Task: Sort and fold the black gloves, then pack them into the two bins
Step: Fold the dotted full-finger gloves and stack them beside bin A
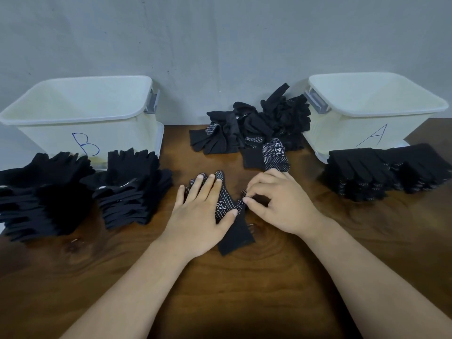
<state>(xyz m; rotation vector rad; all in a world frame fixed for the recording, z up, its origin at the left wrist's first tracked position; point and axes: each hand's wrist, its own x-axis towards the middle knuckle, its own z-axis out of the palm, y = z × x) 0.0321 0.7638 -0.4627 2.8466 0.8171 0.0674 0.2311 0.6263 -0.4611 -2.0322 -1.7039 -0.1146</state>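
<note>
Dotted glove (226, 204): where is it found?

– At the middle of the worktop (244, 302), dotted side up, cuff toward the near edge. It is pressed flat by the left hand (200, 211), fingers laid straight over it, while a part at its side, seemingly the thumb, is pinched by the curled fingertips of the right hand (276, 201).

Which step is judged to be in hand?

– Folding. The pinched part is probably to be turned in over the palm. The flat hand would have to be kept down so the fabric is not dragged, and the folded glove then carried to the dotted stack (381, 172) near the right edge, before bin A (354, 128).

What else is to be reckoned with?

– Two stacks of plain gloves (132, 189) are set before bin B (49, 140) at the left. An unsorted heap (256, 121) is piled at the back edge between the bins, with one loose dotted glove (269, 152) just behind the right hand. Much sorting is thought to remain, and no gloves can be seen in either bin. The way rightward is not seen to be blocked.
</note>
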